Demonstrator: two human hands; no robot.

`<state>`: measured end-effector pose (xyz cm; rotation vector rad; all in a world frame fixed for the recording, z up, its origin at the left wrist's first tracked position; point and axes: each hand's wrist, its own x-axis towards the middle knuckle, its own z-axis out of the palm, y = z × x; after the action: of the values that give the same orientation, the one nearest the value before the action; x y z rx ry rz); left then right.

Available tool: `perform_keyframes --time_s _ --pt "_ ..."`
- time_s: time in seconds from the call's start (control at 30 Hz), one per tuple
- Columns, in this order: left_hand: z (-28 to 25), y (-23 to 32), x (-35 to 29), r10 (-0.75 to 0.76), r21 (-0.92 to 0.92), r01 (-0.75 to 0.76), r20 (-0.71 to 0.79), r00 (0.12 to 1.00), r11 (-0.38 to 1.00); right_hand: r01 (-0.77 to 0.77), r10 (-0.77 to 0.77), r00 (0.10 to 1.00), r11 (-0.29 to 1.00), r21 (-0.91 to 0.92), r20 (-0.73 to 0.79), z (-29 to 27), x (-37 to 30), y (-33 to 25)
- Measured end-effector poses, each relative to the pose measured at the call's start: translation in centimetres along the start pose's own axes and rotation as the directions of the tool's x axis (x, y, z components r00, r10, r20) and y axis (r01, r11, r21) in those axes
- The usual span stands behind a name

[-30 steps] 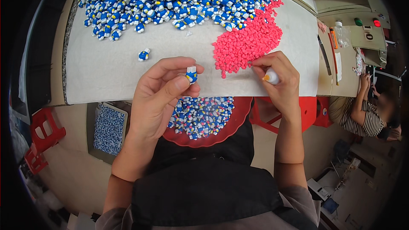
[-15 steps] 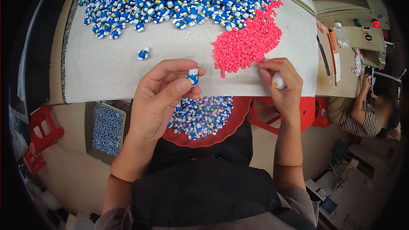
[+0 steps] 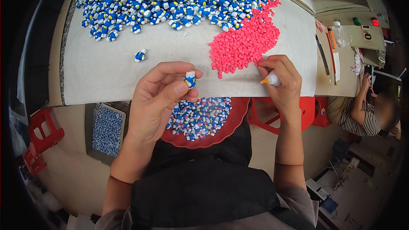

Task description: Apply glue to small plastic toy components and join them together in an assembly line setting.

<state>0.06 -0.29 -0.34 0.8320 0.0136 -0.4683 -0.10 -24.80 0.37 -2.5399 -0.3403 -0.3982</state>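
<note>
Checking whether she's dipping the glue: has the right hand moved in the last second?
Yes. The right hand slid up the table toward the pink pile, fingertips now at its lower right edge.

A small blue-and-white figurine [image 3: 190, 79] sits upright, pinched above the table's near edge.

- Our right hand [image 3: 281, 81] now sits lower and closer to the red pellet heap [image 3: 245, 42] than a second ago, fingertips at the heap's lower right edge.
- The small white applicator with the orange tip [image 3: 269, 79] now points left, its tip out beyond our fingers; a second ago it showed as a white stub under the hand.
- Our left hand [image 3: 159, 98] shifts slightly, and the blue and white figure [image 3: 190, 79] pinched between thumb and forefinger now stands more upright.
</note>
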Motion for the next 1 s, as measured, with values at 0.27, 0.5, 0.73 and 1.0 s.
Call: perform_keyframes --time_s 0.27,0.5,0.73,1.0 --pt "-0.3 0.0 -0.1 0.015 -0.052 -0.015 0.018 1.0 0.999 0.006 -0.003 0.988 1.0 -0.016 0.155 -0.3 0.8 -0.6" --pt "-0.2 -0.1 -0.1 0.008 -0.019 -0.007 0.018 1.0 1.0 0.02 -0.021 1.0 0.998 -0.055 -0.015 0.2 -0.3 -0.1" --pt "0.6 -0.6 0.0 -0.05 -0.1 0.057 0.071 0.996 0.993 -0.182 0.212 0.977 0.903 0.388 -0.036 -0.6 -1.2 -1.5" --pt "1.8 -2.0 0.1 -0.16 -0.298 0.191 0.126 0.979 0.935 -0.151 0.255 0.967 0.544 0.825 0.008 2.5 -1.0 -4.7"
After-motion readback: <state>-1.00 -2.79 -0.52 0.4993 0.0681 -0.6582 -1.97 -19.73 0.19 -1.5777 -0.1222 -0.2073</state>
